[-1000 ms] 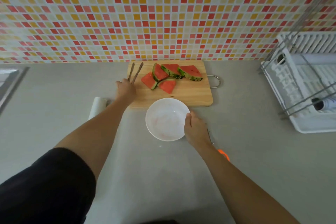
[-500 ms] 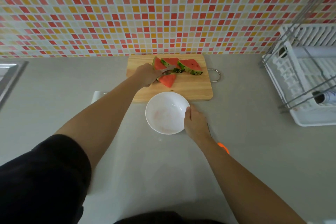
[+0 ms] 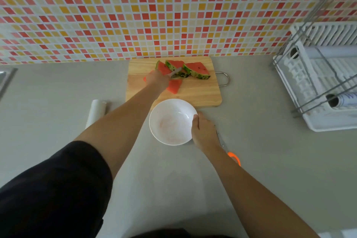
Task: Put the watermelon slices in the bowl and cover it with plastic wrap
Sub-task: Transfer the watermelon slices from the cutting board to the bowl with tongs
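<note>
While the right hand [image 3: 203, 133] grips the rim of the white bowl [image 3: 170, 121], the left hand [image 3: 157, 80] hovers over the watermelon slices [image 3: 197, 69].
Its fingers clasp blurred grey tongs [image 3: 174, 73] at the slices on the wooden cutting board [image 3: 202, 94] behind the bowl; the plastic wrap roll [image 3: 96, 112] lies to the left.

On the counter [image 3: 58, 87], the board [image 3: 201, 92] sits against the wall [image 3: 173, 15], slices [image 3: 197, 69] on its far half. The bowl [image 3: 172, 121] lies just before it. A roll [image 3: 96, 114] lies to the bowl's left, what may be scissors [image 3: 233, 156] to its right, a rack [image 3: 328, 123] far right.
</note>
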The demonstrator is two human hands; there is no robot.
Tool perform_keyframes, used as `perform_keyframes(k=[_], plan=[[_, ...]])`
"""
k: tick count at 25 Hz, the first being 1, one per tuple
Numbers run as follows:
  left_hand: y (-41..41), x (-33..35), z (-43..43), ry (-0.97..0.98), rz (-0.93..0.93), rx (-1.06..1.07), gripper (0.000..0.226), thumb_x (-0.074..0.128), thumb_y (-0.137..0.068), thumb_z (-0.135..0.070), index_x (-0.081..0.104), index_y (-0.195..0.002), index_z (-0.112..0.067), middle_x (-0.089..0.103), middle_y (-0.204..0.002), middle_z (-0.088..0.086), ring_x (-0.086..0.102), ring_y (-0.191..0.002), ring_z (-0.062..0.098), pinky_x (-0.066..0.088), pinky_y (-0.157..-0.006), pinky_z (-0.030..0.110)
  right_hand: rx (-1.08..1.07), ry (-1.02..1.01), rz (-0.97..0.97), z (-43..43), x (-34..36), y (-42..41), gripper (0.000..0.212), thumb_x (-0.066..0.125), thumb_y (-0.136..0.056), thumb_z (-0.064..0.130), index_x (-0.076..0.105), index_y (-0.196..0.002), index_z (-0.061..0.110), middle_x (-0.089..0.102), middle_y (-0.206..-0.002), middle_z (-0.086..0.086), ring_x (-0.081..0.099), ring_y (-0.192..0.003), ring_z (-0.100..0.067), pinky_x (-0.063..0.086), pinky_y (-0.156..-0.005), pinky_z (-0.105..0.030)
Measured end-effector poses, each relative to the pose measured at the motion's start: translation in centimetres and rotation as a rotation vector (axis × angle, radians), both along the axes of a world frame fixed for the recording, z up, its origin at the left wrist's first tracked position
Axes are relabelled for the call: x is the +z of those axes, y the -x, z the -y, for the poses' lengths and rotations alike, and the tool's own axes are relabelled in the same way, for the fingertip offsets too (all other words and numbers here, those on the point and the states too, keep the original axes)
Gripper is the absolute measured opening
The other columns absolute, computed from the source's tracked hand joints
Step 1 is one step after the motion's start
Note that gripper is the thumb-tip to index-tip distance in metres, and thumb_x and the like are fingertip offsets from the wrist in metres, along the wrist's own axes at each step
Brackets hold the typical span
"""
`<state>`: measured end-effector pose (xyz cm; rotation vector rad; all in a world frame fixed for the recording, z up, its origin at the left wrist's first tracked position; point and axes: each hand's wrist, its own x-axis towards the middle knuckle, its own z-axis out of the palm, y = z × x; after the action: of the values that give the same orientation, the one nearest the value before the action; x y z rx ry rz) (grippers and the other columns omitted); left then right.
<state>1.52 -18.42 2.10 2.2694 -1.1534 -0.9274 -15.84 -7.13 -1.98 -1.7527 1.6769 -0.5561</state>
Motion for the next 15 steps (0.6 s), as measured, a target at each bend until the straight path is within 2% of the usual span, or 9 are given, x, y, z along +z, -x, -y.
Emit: perform_keyframes(k=[2,3,6,9,12,13,15], plan=[[-0.5,0.6,-0.3,0.042,-0.011,0.03,0.03,0.053,-0.093,-0.031,0.056,-0.076,-0.008,0.054,-0.068,0.003,0.047,-0.057,0.015,0.036,-0.048,0.024,-0.008,0.007,0.018,0.0,-0.1,0.0,0.032,0.029,-0.098,0.018,0.055,-0.098,-0.001,0.064,-0.087,-0.02,0.056,-0.082,-0.037,0.043,-0.071,-0.041],[-1.0,1.0,-0.5,0.052,-0.006,0.033,0.03,0.054,-0.093,-0.031,0.054,-0.072,-0.009,0.05,-0.063,0.001,0.043,-0.053,0.014,0.032,-0.046,0.023,-0.01,0.011,0.022,0.0,-0.2,-0.1,0.032,0.029,-0.098,0.018,0.055,-0.098,-0.001,0.064,-0.086,-0.021,0.056,-0.081,-0.037,0.043,-0.07,-0.041],[-3.2,2.8,-2.0,0.095,0.004,0.01,0.029,0.056,-0.091,-0.028,0.061,-0.07,-0.01,0.05,-0.063,0.001,0.04,-0.053,0.015,0.034,-0.052,0.027,-0.001,0.026,0.035,0.0,-0.3,-0.1,0.032,0.029,-0.098,0.019,0.055,-0.096,0.0,0.064,-0.084,-0.019,0.055,-0.078,-0.035,0.039,-0.065,-0.037],[-6.5,4.8,-5.0,0.159,-0.231,-0.088,0.024,0.061,-0.091,-0.022,0.068,-0.075,-0.004,0.054,-0.059,0.0,0.035,-0.048,0.014,0.032,-0.046,0.022,-0.019,0.009,0.066,0.0,-0.5,-0.1,0.031,0.029,-0.098,0.024,0.053,-0.086,0.007,0.061,-0.079,-0.014,0.053,-0.075,-0.032,0.037,-0.064,-0.035],[-8.9,6.3,-8.8,0.0,-0.402,-0.366,0.024,0.059,-0.091,-0.017,0.074,-0.077,-0.005,0.05,-0.052,-0.006,0.032,-0.044,0.007,0.025,-0.04,0.016,-0.048,-0.018,0.09,-0.1,-0.7,0.0,0.03,0.028,-0.097,0.03,0.043,-0.073,0.018,0.054,-0.07,-0.004,0.05,-0.071,-0.03,0.034,-0.063,-0.033],[-9.1,6.5,-9.6,-0.078,-0.368,-0.453,0.026,0.059,-0.091,-0.017,0.076,-0.072,-0.011,0.05,-0.051,-0.007,0.031,-0.042,0.006,0.024,-0.04,0.016,-0.053,-0.027,0.087,-0.1,-0.7,0.0,0.031,0.028,-0.097,0.031,0.04,-0.071,0.02,0.052,-0.068,-0.003,0.049,-0.07,-0.03,0.033,-0.063,-0.033],[-8.4,6.2,-10.3,-0.192,-0.157,-0.598,0.031,0.062,-0.088,-0.019,0.072,-0.059,-0.014,0.049,-0.047,-0.007,0.032,-0.04,0.007,0.026,-0.042,0.018,-0.045,-0.033,0.083,-0.1,-0.8,0.0,0.03,0.026,-0.097,0.033,0.04,-0.072,0.023,0.053,-0.07,-0.004,0.051,-0.073,-0.031,0.033,-0.065,-0.033]])
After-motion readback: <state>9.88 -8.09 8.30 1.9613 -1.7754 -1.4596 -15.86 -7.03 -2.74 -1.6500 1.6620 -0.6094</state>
